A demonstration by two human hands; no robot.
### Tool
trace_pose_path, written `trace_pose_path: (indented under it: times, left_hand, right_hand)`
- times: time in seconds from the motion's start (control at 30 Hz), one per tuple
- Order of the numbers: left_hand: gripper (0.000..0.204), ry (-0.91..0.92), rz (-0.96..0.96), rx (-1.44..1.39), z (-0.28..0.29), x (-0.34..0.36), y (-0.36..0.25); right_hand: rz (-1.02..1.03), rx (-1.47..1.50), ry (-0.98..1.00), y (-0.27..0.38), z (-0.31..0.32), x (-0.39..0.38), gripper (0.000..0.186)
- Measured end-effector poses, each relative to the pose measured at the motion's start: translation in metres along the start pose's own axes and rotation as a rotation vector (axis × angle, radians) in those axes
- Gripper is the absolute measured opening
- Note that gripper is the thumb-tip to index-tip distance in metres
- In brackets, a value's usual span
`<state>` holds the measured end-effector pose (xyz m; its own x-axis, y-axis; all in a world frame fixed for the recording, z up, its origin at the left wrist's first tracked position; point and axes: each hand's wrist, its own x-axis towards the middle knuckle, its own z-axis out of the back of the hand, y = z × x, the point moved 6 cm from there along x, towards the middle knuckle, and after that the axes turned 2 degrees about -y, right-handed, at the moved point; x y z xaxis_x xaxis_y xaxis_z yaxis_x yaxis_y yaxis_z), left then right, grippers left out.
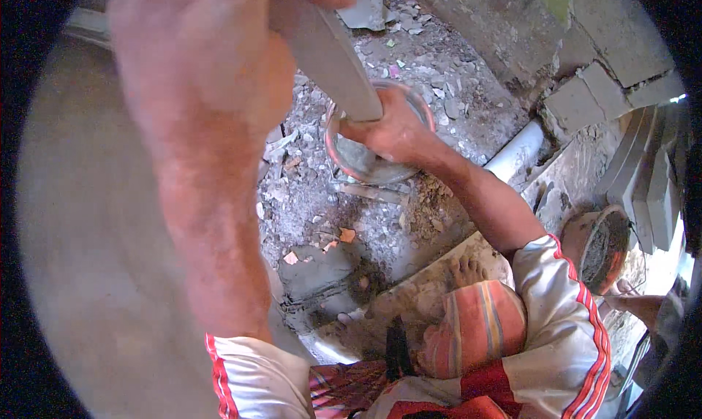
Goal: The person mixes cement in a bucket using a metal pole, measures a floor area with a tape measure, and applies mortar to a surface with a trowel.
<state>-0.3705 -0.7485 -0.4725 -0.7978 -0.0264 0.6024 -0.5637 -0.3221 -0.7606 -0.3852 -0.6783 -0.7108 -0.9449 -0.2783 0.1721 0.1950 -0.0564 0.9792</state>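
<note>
Close to the view, my left hand (205, 61) is raised at the upper left beside a plastered wall, blurred by motion. It is closed round a flat, long grey board (333, 61), which slants down to the right. Below the board's lower end, my right hand (398, 130) reaches over the rim of a round bucket (333, 152) with a reddish edge. Wet-looking grey material (356, 157) shows inside the bucket. The board's end and the bucket hide the fingers of my right hand, so what they hold cannot be seen.
The smooth grey wall (88, 221) fills the left side. Broken rubble (431, 61) covers the ground around the bucket. A pale pipe (516, 152) runs at the right, near a second bucket (596, 254) and stacked slabs (643, 185). Another person's limb (635, 306) shows at the right edge.
</note>
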Motion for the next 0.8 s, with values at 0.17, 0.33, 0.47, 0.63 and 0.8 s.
trace_pose_path:
  times: [0.17,0.33,0.47,0.63,0.8]
  left_hand:
    - [0.022,0.107,0.022,-0.102,-0.021,-0.033,0.066]
    - [0.027,0.016,0.305,-0.312,-0.031,-0.035,0.094]
    - [0.032,-0.385,0.325,-0.284,-0.012,-0.02,0.076]
    - [0.022,-0.099,0.091,-0.364,0.024,-0.004,0.065]
    - [0.027,0.008,0.096,-0.455,0.054,-0.009,0.072]
  right_hand:
    - [-0.12,0.005,-0.086,-0.076,0.0,-0.011,0.031]
    - [-0.083,-0.046,-0.108,-0.111,-0.003,0.001,0.026]
    - [0.068,0.0,-0.069,-0.087,-0.007,0.034,0.025]
    - [0.237,-0.123,-0.042,-0.041,-0.03,0.061,0.02]
    - [0.199,-0.038,0.024,-0.024,-0.043,0.05,0.02]
